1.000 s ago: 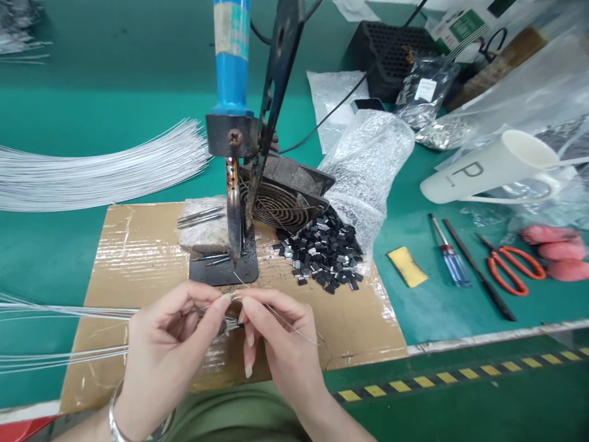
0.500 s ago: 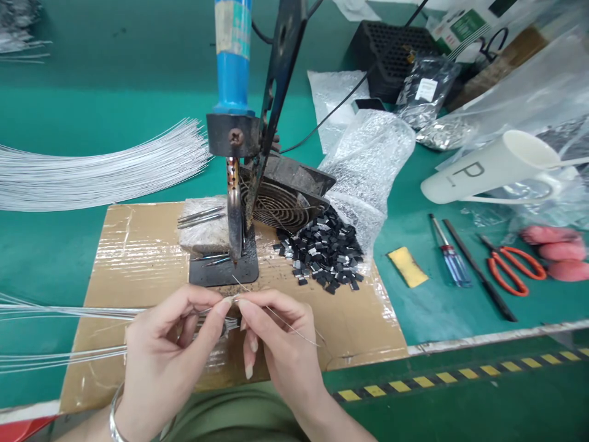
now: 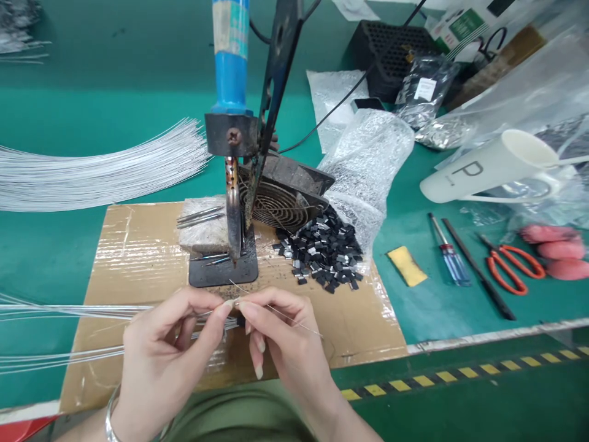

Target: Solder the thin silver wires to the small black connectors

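My left hand (image 3: 161, 350) has the thumb and index finger pressed together, and it holds white wires (image 3: 92, 311), which come in from the left over the cardboard (image 3: 133, 245). My right hand (image 3: 289, 337) pinches also, just beside it, and keeps a thin wire (image 3: 299, 324) that lies across my fingers. The 2 pinches almost meet, so what exactly sits between the fingertips is too small to tell. A small black piece (image 3: 240, 320) shows just below them, at the ends of some white wires.

The thin wire can slip or turn, because it is so fine and my right fingers have little surface to hold it. Its free end points toward the soldering iron (image 3: 235, 221), whose tip stands over the metal plate (image 3: 211, 274), near my hands. I cannot see if this tip is hot; if it is, raising a finger carelessly may cause a burn. The white wires have long tails on the left, and if something catches them, the pull could take their ends out of my pinch. If my right hand swings too far forward, it may scatter the heap of black pieces (image 3: 326, 248).
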The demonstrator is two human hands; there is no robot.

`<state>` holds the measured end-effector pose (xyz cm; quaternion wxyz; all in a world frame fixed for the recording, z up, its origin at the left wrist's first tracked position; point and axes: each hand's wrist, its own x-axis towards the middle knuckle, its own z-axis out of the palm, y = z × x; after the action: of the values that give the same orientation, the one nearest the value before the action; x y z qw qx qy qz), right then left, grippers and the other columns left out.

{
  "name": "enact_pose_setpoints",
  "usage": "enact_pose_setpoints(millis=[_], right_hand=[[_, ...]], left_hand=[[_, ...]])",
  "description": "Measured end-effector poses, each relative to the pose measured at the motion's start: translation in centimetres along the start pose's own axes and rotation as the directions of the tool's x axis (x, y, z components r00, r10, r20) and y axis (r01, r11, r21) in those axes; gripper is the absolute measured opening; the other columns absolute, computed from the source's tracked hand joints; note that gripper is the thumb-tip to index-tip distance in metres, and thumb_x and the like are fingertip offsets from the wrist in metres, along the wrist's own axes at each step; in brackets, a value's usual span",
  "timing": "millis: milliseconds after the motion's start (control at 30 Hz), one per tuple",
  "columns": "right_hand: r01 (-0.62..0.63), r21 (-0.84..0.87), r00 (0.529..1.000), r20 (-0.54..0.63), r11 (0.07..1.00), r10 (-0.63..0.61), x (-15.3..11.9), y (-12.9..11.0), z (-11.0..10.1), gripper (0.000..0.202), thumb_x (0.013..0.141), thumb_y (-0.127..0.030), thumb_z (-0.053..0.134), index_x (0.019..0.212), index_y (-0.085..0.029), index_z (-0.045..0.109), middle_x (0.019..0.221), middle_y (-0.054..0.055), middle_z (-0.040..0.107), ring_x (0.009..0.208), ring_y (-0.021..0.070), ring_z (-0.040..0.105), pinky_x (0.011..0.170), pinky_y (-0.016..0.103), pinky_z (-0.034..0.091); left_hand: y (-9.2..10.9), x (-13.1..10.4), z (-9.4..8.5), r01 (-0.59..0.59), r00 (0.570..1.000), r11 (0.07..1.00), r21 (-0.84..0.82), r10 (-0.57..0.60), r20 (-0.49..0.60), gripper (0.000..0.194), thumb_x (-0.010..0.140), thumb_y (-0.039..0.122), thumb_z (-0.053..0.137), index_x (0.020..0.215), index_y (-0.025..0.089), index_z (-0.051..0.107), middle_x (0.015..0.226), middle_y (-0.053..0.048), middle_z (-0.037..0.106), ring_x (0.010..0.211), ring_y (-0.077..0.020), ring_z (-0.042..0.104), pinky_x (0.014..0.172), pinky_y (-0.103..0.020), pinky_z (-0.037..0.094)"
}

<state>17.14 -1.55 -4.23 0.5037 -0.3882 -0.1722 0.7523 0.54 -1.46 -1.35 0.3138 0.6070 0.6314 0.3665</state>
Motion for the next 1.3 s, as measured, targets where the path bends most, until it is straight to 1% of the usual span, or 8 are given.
enact_pose_setpoints(millis=[267,733,933,1033,1100,1167,1233,1300], right_hand=[[-0.003,-0.015,0.999,0.05,1.0,0.004,0.1,-0.3,-0.4,0.012,0.089,-0.035,0.09,0.088,-0.023,0.089,0.065,-0.004,0.072,0.038,0.0034,0.058,0.037,0.012,0.052],[0.09,0.137,0.994,-0.077,0.987,-0.08,-0.3,2.0,1.3,0.014,0.087,-0.038,0.09,0.087,-0.024,0.089,0.062,-0.005,0.066,0.037,0.0031,0.055,0.034,0.01,0.048],[0.18,-0.118,0.979,-0.077,0.976,-0.19,-0.8,1.4,0.0,0.013,0.094,-0.037,0.083,0.098,-0.027,0.09,0.072,-0.002,0.073,0.043,0.007,0.061,0.04,0.017,0.056],[0.363,-0.534,0.841,-0.166,0.763,-0.516,-1.3,-0.5,-2.3,0.008,0.094,-0.026,0.082,0.099,-0.028,0.089,0.082,-0.001,0.076,0.051,0.009,0.065,0.046,0.02,0.059],[0.342,-0.834,0.684,-0.095,0.433,-0.723,-1.3,-1.8,-4.3,0.01,0.094,-0.021,0.08,0.099,-0.024,0.087,0.087,0.001,0.078,0.06,0.0112,0.067,0.054,0.023,0.059],[0.235,-0.97,0.586,0.089,0.064,-0.805,-1.1,-2.6,-6.0,0.005,0.093,-0.021,0.081,0.097,-0.02,0.084,0.081,0.002,0.077,0.063,0.0143,0.067,0.057,0.027,0.057],[0.143,-0.976,0.565,0.217,-0.165,-0.796,-0.7,-2.9,-7.2,0.01,0.093,-0.027,0.083,0.096,-0.018,0.081,0.076,0.003,0.074,0.067,0.0178,0.066,0.06,0.03,0.056],[0.094,-0.964,0.573,0.258,-0.25,-0.778,-0.3,-2.7,-7.7,0.012,0.096,-0.028,0.081,0.096,-0.017,0.079,0.075,0.003,0.072,0.071,0.0199,0.067,0.063,0.032,0.055]], left_hand=[[0.0,0.4,0.2,0.045,0.999,0.999,-0.031,-0.044,0.017,0.015,0.089,0.034,0.077,0.079,0.022,0.078,0.064,0.002,0.074,0.049,-0.0105,0.063,0.048,-0.018,0.047],[0.5,0.1,0.8,0.043,0.998,0.998,-0.047,-0.045,-0.043,0.014,0.087,0.032,0.077,0.078,0.022,0.077,0.064,0.002,0.075,0.048,-0.0098,0.059,0.043,-0.017,0.042],[1.2,0.9,0.9,0.059,0.997,0.992,-0.11,-0.064,-0.042,0.01,0.083,0.029,0.077,0.075,0.023,0.077,0.058,0.005,0.071,0.043,-0.0067,0.054,0.043,-0.012,0.043],[1.5,1.4,0.7,0.086,0.995,0.989,-0.119,-0.092,-0.049,0.009,0.08,0.027,0.076,0.072,0.023,0.077,0.055,0.006,0.07,0.042,-0.0055,0.053,0.043,-0.01,0.042],[1.5,1.5,0.6,0.124,0.991,0.983,-0.134,-0.13,-0.042,0.006,0.079,0.028,0.076,0.075,0.023,0.079,0.057,0.005,0.072,0.044,-0.0062,0.056,0.044,-0.009,0.044],[1.5,1.6,0.5,0.152,0.987,0.977,-0.149,-0.158,-0.03,0.006,0.078,0.028,0.077,0.079,0.024,0.08,0.059,0.004,0.074,0.047,-0.0073,0.06,0.046,-0.01,0.048],[1.5,1.5,0.5,0.157,0.987,0.977,-0.145,-0.162,-0.022,0.005,0.078,0.028,0.079,0.079,0.024,0.081,0.059,0.003,0.074,0.048,-0.0078,0.061,0.048,-0.01,0.048],[1.3,1.3,0.4,0.142,0.989,0.982,-0.126,-0.146,-0.018,0.007,0.078,0.03,0.08,0.079,0.023,0.082,0.058,0.003,0.072,0.046,-0.008,0.058,0.046,-0.012,0.047]])
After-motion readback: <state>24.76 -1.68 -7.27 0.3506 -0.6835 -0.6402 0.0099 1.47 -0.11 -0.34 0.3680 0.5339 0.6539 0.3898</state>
